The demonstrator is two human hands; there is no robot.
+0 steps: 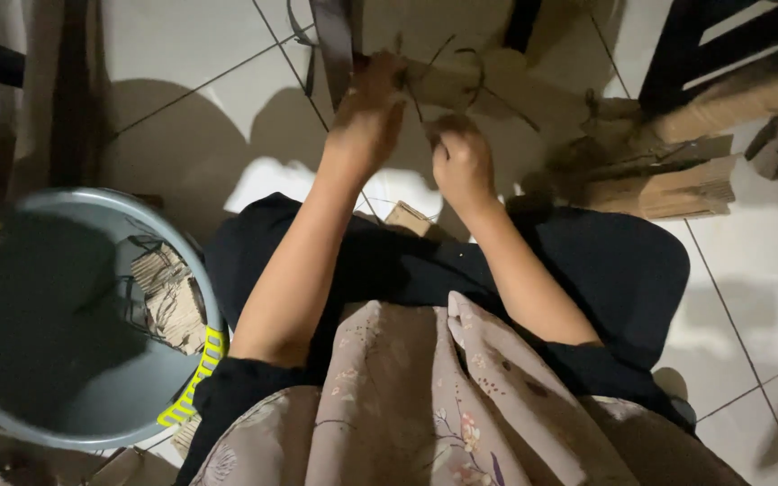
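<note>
Both my hands reach forward over my lap above the white tiled floor. My left hand [369, 112] is closed around the edge of a flat piece of brown cardboard [488, 85] with thin dark strings hanging from it. Just to its right, my right hand [461, 160] is curled into a fist, pinching one of the thin strings below the cardboard. A small cardboard scrap [410, 219] lies on my dark trousers between my forearms.
A grey round basin [38, 315] at the left holds cardboard scraps [171, 297] and sits on a yellow basket rim [198, 382]. Stacked cardboard pieces [668, 180] lie at the right by dark furniture legs [677, 45]. A dark strap [333, 40] hangs at top centre.
</note>
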